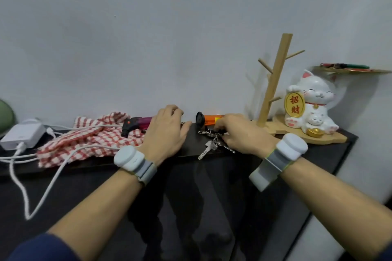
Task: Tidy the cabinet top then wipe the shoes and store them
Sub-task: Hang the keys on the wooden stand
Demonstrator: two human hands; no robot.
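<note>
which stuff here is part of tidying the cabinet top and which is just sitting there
Job: keys, pinched by right hand; cloth; purple lighter; orange lighter; charger; cabinet top.
Just there: cat; wooden stand; shelf.

Dark navy left sleeve (pixel 42 248) at 7 o'clock, right sleeve (pixel 389 249) at 4 o'clock. Each wrist wears a rounded white module (pixel 127 155) on a grey fabric strap (pixel 146 170); the right strap also carries a white block (pixel 262 176).
</note>
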